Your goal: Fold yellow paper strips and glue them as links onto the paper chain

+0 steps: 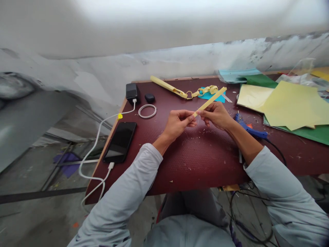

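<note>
Both hands meet over the middle of the dark red table [169,164], around a narrow yellow paper strip [212,100]. My left hand [178,125] pinches the strip's near end between thumb and fingers. Close beside it, my right hand [216,115] is closed on the same strip, which slants up to the right. Behind the hands lies a yellow paper chain [196,93] of linked loops, leading left to a rolled yellow paper tube [164,84]. A blue glue gun [250,130] rests to the right of my right wrist.
Yellow sheets [295,104] and green sheets [321,134] are stacked at the right. On the left are a phone [120,142], a black charger [132,92] with a white cable [99,132], a tape ring [147,111] and a small black case [149,98]. A wall [180,67] stands behind.
</note>
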Motion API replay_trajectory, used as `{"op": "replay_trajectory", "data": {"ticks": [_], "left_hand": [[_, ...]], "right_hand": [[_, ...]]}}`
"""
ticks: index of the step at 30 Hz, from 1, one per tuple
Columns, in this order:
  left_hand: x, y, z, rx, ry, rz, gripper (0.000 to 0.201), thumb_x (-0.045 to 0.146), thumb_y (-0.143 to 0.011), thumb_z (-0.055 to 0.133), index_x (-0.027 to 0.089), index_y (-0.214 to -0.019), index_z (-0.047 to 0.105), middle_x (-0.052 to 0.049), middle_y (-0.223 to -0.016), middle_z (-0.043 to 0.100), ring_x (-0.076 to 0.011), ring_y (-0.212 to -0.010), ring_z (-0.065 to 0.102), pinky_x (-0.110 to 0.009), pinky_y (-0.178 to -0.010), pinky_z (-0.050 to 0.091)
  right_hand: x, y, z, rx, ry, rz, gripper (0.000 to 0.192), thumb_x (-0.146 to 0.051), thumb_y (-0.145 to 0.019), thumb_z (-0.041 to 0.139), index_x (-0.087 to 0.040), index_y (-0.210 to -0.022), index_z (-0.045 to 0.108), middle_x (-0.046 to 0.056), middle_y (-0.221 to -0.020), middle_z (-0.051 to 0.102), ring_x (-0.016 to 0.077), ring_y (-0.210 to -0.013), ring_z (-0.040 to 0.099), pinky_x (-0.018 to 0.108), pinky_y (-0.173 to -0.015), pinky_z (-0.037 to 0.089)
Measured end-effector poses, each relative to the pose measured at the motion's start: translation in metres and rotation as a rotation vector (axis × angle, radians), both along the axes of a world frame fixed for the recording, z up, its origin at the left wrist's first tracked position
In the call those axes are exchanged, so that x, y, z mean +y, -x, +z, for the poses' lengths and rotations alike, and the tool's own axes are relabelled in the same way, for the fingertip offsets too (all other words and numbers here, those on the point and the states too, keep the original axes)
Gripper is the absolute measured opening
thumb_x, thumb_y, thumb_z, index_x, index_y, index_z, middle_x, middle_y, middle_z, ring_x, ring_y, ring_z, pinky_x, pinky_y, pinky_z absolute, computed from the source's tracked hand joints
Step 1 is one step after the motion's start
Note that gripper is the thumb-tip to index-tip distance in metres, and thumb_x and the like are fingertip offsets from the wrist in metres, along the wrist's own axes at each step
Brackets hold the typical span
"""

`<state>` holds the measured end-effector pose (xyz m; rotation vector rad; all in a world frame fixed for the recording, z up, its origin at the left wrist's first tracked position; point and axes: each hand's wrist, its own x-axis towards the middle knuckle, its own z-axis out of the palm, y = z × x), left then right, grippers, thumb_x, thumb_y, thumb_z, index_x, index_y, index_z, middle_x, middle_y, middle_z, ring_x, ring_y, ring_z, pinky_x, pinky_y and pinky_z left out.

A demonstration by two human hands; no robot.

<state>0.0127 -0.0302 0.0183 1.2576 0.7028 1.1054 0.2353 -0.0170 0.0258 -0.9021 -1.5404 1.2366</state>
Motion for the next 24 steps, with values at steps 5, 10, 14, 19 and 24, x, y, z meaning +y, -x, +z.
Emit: {"op": "replay_trajectory", "data": {"ticks": [5,10,14,19,24], "left_hand": [[-0.001,-0.002,0.002,-0.006,-0.026,-0.005,0.049,0.049,-0.077,0.101,0.011,-0.104,0.088,-0.008,-0.085,0.084,-0.0124,-0.073,0.077,-0.026,-0.074,0.068],[0.001,-0.002,0.002,-0.023,-0.013,0.000,0.047,0.046,-0.075,0.102,0.011,-0.102,0.087,-0.007,-0.084,0.083,-0.0122,-0.072,0.077,-0.025,-0.072,0.067],[0.004,-0.002,0.000,-0.043,0.040,0.014,0.046,0.042,-0.072,0.104,0.010,-0.098,0.085,-0.007,-0.082,0.082,-0.0127,-0.069,0.077,-0.026,-0.070,0.066],[0.002,-0.001,0.001,-0.033,0.080,0.010,0.036,0.031,-0.076,0.100,0.010,-0.099,0.084,-0.007,-0.082,0.082,-0.0122,-0.068,0.077,-0.025,-0.069,0.065],[-0.001,-0.001,0.002,-0.008,0.118,0.027,0.028,0.025,-0.079,0.097,0.009,-0.098,0.083,-0.006,-0.080,0.081,-0.0116,-0.066,0.075,-0.026,-0.069,0.065]], "right_hand": [[-0.004,0.005,-0.001,-0.039,0.041,0.083,0.034,-0.046,-0.086,0.095,-0.014,-0.081,0.083,0.000,-0.062,0.070,0.0093,-0.042,0.058,0.021,-0.039,0.053],[-0.005,0.010,0.001,0.007,0.050,0.058,0.035,-0.045,-0.083,0.097,-0.014,-0.078,0.081,0.000,-0.062,0.070,0.0083,-0.041,0.056,0.020,-0.036,0.051],[-0.002,0.007,0.007,0.084,0.061,-0.054,0.036,-0.043,-0.079,0.101,-0.013,-0.077,0.081,0.000,-0.063,0.070,0.0075,-0.042,0.056,0.019,-0.035,0.048],[0.007,-0.010,0.014,0.160,0.033,-0.220,0.034,-0.040,-0.075,0.103,-0.015,-0.077,0.080,0.000,-0.062,0.069,0.0058,-0.042,0.053,0.018,-0.034,0.044],[0.016,-0.030,0.020,0.199,-0.046,-0.364,0.035,-0.037,-0.079,0.100,-0.020,-0.067,0.071,-0.002,-0.060,0.067,0.0050,-0.043,0.049,0.018,-0.034,0.041]]}}
